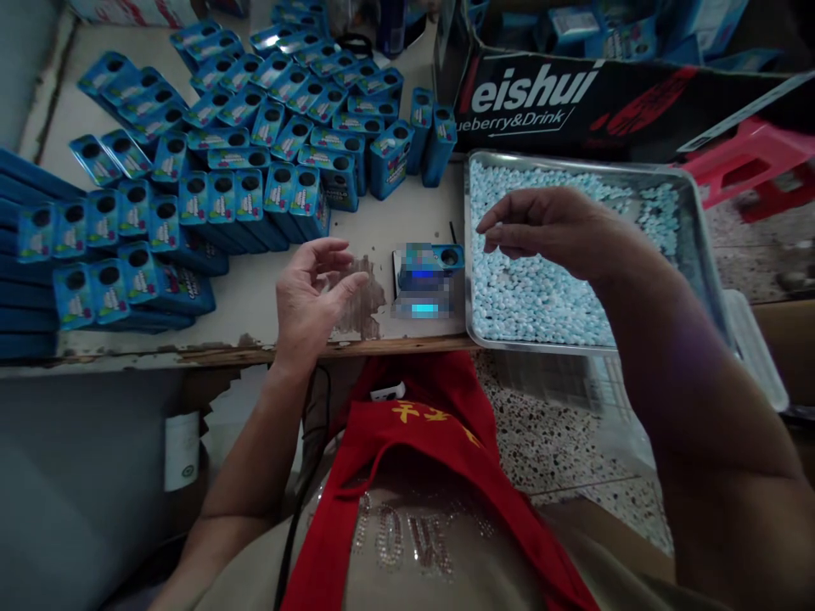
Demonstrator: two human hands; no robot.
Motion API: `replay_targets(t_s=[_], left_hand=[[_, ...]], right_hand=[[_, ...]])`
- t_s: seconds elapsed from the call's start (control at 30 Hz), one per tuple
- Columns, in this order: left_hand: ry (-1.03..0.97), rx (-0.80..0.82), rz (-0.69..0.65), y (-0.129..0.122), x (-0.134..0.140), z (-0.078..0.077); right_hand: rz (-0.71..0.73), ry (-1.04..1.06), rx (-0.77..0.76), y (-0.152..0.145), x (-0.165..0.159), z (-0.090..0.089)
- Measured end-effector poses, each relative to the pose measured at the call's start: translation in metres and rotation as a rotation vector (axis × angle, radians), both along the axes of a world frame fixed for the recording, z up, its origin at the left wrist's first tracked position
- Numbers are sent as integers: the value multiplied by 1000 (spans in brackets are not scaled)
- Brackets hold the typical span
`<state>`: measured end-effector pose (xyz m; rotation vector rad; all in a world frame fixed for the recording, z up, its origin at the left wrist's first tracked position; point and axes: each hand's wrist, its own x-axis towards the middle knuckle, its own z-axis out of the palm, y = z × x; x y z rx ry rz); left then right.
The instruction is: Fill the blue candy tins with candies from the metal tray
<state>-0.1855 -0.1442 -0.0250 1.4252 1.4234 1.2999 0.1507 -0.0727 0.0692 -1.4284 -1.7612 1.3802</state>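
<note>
My left hand (311, 293) hovers palm-up over the table's front edge, fingers apart, holding nothing. My right hand (548, 231) hangs over the metal tray (694, 229), fingertips drawn together above the small pale blue candies (528, 297) that fill it; whether it pinches any I cannot tell. Between the hands a small blue tin (428, 273) lies on the table beside the tray's left rim. Several more blue tins (255, 144) with round holes in their lids stand in rows to the left and behind.
A dark cardboard box (573, 98) with white lettering stands behind the tray, with blue packs inside. A pink plastic stool (751, 157) is at the right. Flat blue stacks (25, 246) line the far left. The table's worn front edge (255, 348) runs just before my red apron.
</note>
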Motion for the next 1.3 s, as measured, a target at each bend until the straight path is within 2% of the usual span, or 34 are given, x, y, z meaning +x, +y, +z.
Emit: replay_targets(t_s=[0.27,0.4,0.5,0.63,0.7,0.87,0.97,1.03,1.1,1.17,1.2,1.3], left_hand=[[50,36,-66,8,13,6],[71,57,-114,9,20,3],[73,62,-135,11,23,0],[95,55,-137,15,23,-2],[107,55,-129,15,21,-3],[137,42,-108,14,14,-3],[167,18,-103,12,10,-2],[175,6,-99,12,8,0],[173,5,-80,12,5,0],[170,14,-47,12,1,-1],[168,17,-33,12,-2,-2],[165,3,-27,14,-6,-5]], right_hand=[[16,-24,35,-6,4,3],[95,-110,97,2,-1,5],[156,-197,193,6,-10,7],[257,-378,426,7,-29,12],[295,-413,461,6,-38,11],[252,-298,361,5,-53,4],[219,-263,365,3,-54,3],[127,-198,400,2,-44,1],[-2,-165,455,-2,-24,-6],[-63,-267,474,-12,5,-20],[-47,-367,454,-20,20,-29],[128,-672,313,-49,52,-64]])
